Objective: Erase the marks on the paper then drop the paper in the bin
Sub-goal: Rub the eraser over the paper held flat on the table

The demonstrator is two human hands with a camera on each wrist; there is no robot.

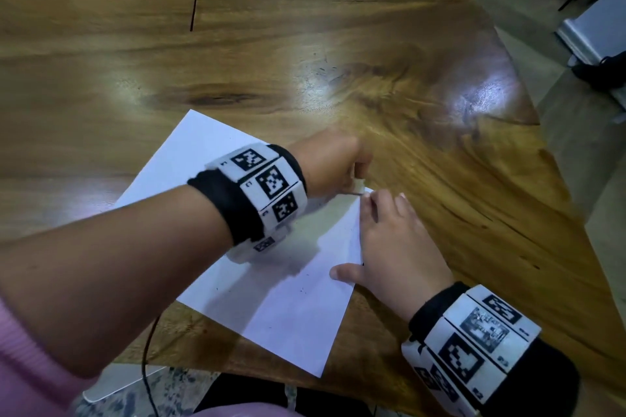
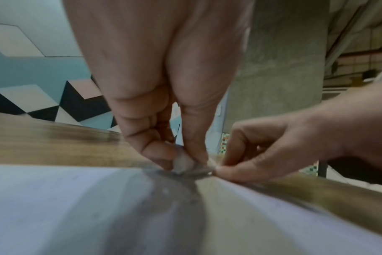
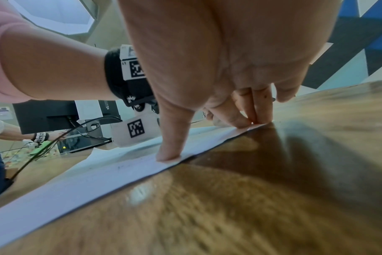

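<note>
**Glare on the wood, blur at the wrists**

Bright patches of glare sit on the glossy table (image 1: 372,44), strongest near its far corner. The left hand (image 1: 333,162) casts a soft grey shadow across the white paper (image 1: 288,308). Both wrist views are smeared and soft, with straight edges bowed towards the borders.

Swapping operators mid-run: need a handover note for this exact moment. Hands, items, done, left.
Left hand: pinches a small white eraser and presses it on the far right corner of the white sheet of paper.
Right hand: fingers straight, thumb and fingertips pressing the sheet's right edge flat.
Paper: lies flat on the glossy wooden table, near its front edge. Small dark specks show on it; the wrist view shows a grey smudge by the eraser.
Done: erasing is under way at that corner.
Left: finish erasing, then drop the paper in the bin. No bin is identifiable in any view.
</note>
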